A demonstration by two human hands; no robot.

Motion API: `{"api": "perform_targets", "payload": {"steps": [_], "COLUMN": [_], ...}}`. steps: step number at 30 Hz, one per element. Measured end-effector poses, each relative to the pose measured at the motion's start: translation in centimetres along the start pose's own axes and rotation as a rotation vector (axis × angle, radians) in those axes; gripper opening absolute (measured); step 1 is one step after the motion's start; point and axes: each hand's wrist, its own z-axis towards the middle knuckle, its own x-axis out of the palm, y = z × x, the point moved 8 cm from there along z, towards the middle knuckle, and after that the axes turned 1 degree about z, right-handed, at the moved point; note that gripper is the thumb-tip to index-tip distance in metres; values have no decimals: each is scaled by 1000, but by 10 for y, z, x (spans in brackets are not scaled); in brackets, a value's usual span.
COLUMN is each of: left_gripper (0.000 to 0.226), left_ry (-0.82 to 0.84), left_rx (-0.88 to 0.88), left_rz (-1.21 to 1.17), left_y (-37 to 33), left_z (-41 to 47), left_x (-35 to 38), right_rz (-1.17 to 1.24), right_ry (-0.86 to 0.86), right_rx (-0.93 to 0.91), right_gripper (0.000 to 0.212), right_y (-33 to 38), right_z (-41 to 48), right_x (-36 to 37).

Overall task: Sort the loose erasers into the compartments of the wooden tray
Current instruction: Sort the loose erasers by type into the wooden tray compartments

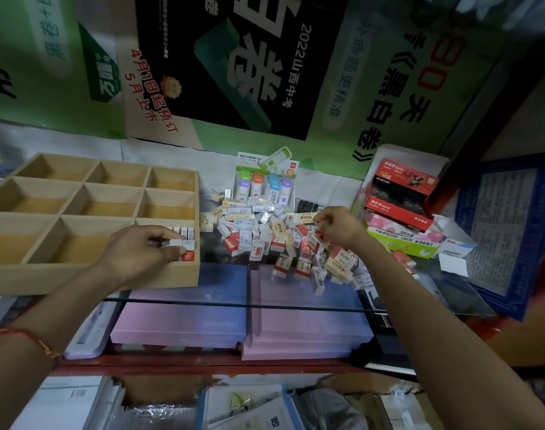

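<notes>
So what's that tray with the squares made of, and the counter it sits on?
The tray looks like pale, matte wood: faint grain shows on its walls. The counter top looks like clear glass: pink boxes show through it, and its thin edge runs across the front.

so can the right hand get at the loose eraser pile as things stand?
Likely yes: the right hand hovers over the eraser pile, nothing between, though it seems to pinch a beige eraser.

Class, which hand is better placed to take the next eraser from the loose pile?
Right: the right hand is at the loose pile, while the left hand grips erasers in the wooden tray.
</notes>
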Motion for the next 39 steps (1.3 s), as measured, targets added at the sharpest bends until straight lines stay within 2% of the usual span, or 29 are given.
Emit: {"api": "perform_targets", "payload": {"steps": [3,6,8,10,17,21,24,26,29,31,33,36,39], "left_gripper": [15,15,16,14,16,10,7,4,3,3,3,6,10], "left_ry": [7,0,3,4,-2,-1,7,12,20,28,33,38,36], "left_rx": [6,4,3,-1,-2,-15,-24,-28,-31,-27,-28,-36,-37], "left_rz": [2,5,-2,-7,2,-45,-95,-115,-138,-157,-179,-199,-217], "left_y": [0,1,1,2,2,6,7,7,9,8,8,8,8], "left_z": [0,1,1,0,1,4,5,5,4,4,4,4,4], "left_x": [0,0,0,0,-1,-2,0,0,0,1,1,1,1], "right_rz": [-45,-374,-452,-415,-235,-1,161,132,-100,-212,-268,-42,16], "right_ry": [-4,90,106,85,82,-100,-94,-27,34,10,-102,-164,-38], "right_rx": [-35,-48,-38,-34,-29,-90,-69,-39,-55,-61,-114,-238,-387], "right_gripper": [15,24,23,19,25,31,23,21,27,21,16,22,26], "right_y": [10,16,15,16,18,29,30,28,25,26,37,66,104], "right_z": [-3,-6,-6,-5,1,1,2,0,-2,-3,-5,-13,-21], "right_x": [-4,4,9,12,21,-1,-3,8,27,32,27,26,47]}}
